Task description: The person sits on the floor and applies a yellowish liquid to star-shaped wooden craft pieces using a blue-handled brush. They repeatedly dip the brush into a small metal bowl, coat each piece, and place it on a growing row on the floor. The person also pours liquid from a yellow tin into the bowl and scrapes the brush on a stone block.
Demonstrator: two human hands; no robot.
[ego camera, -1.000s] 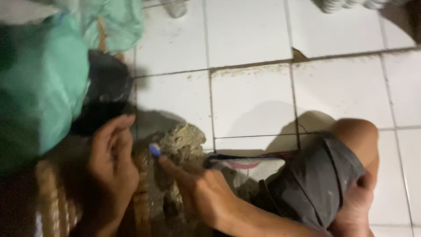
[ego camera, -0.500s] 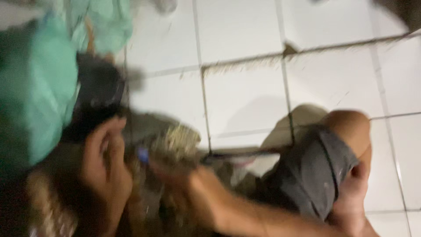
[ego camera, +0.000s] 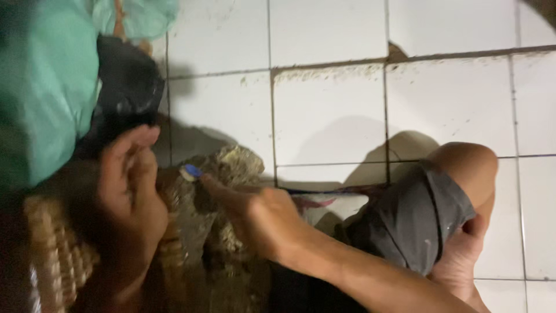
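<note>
A large teal-green plastic bag (ego camera: 40,98) bulges at the left edge of the view, a smaller pale green bag (ego camera: 142,14) lies at the top beside it, and a crumpled black plastic bag (ego camera: 127,93) sits against both.

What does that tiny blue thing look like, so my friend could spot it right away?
Start at the white tiled floor and go down to the brownish, rough, frayed lump between the two hands. At its left edge, right at the fingertips of the right hand, sits the small blue thing, with the left hand just beside it. It is the only bright blue spot among dull browns and greys.
</note>
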